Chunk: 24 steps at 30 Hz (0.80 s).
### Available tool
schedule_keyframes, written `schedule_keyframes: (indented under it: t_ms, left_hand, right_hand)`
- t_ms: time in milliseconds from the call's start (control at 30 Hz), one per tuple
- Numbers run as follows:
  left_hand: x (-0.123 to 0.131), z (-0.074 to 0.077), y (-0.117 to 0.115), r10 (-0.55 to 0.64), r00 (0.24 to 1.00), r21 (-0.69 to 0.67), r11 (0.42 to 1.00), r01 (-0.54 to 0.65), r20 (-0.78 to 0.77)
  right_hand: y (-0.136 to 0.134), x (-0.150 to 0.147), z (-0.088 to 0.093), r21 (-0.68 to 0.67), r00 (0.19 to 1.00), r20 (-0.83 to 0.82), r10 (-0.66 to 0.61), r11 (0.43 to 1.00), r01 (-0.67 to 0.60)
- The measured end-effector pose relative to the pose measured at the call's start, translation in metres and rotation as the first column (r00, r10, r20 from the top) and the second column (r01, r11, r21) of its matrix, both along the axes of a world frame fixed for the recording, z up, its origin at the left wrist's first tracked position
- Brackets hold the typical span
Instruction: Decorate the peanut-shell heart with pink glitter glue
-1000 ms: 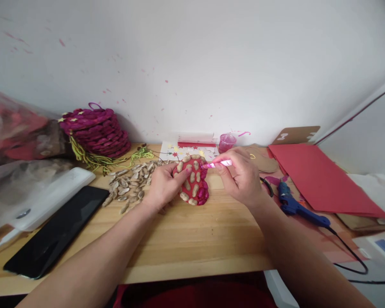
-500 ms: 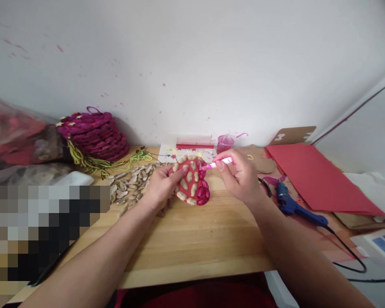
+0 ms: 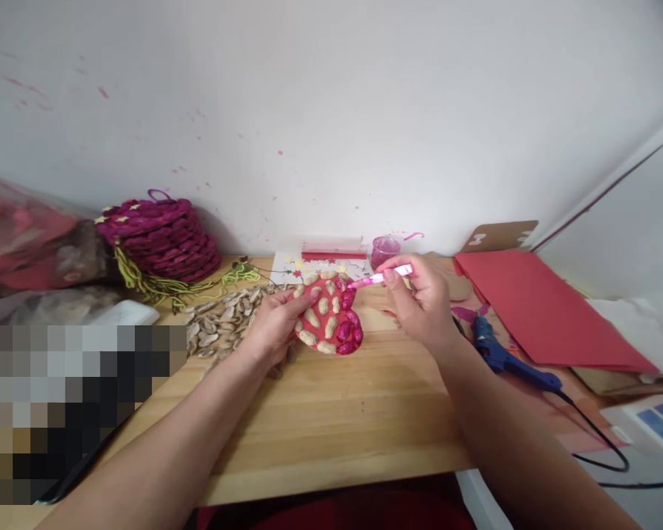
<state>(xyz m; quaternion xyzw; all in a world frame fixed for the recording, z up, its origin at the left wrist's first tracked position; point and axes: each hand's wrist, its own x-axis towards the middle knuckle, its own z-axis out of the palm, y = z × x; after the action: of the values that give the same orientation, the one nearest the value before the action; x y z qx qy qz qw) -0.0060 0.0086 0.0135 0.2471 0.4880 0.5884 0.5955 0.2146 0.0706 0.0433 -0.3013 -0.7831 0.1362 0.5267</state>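
My left hand [image 3: 276,324] grips the left side of a red card piece [image 3: 321,318] set with peanut shells, its thumb on the front face. The shells along the right edge are painted glossy magenta; the others are bare tan. In my right hand [image 3: 420,298] is a slim white paintbrush [image 3: 390,275], pinched between thumb and fingers. Its magenta-stained tip meets the upper right edge of the card piece. Behind my right hand, a clear plastic cup [image 3: 385,251] with pink paint stands against the wall.
Loose peanut shells [image 3: 221,320] lie left of my left hand. A purple braided yarn basket [image 3: 163,239] stands at back left. On the right are a blue glue gun [image 3: 513,364] with its cord and red card sheets [image 3: 546,309]. Small stars dot a white paper [image 3: 287,265].
My right hand has shifted slightly right with the paintbrush, whose tip now sits at the edge of the card piece. The left hand keeps its hold. The whole view has shifted slightly.
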Motion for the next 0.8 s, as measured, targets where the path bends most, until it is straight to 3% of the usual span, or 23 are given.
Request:
schedule_keyframes:
  t_ms: [167,300,467,633,800]
  left_hand:
    - [0.000,0.000,0.000,-0.014,1.000,0.010,1.000,0.014,-0.001]
    - [0.000,0.000,0.001,-0.005,1.000,0.013,1.000,0.005,0.028]
    - [0.001,0.001,0.001,-0.010,0.997,-0.012,1.000,0.011,0.074]
    - [0.000,-0.001,0.001,-0.033,0.996,-0.005,0.999,0.033,0.077]
    - [0.000,-0.002,0.000,-0.049,0.998,0.034,0.998,0.048,0.036]
  right_hand:
    - [0.002,0.001,-0.002,-0.083,0.998,-0.032,0.051,0.995,-0.054]
    - [0.005,0.003,-0.002,-0.081,0.997,-0.075,0.013,0.997,-0.019]
    - [0.007,0.005,-0.003,-0.158,0.992,-0.087,0.094,0.982,-0.107]
    - [0.009,0.005,-0.004,-0.175,0.986,-0.160,0.054,0.981,-0.082]
    - [0.010,0.006,-0.004,-0.195,0.990,-0.122,0.063,0.977,-0.086]
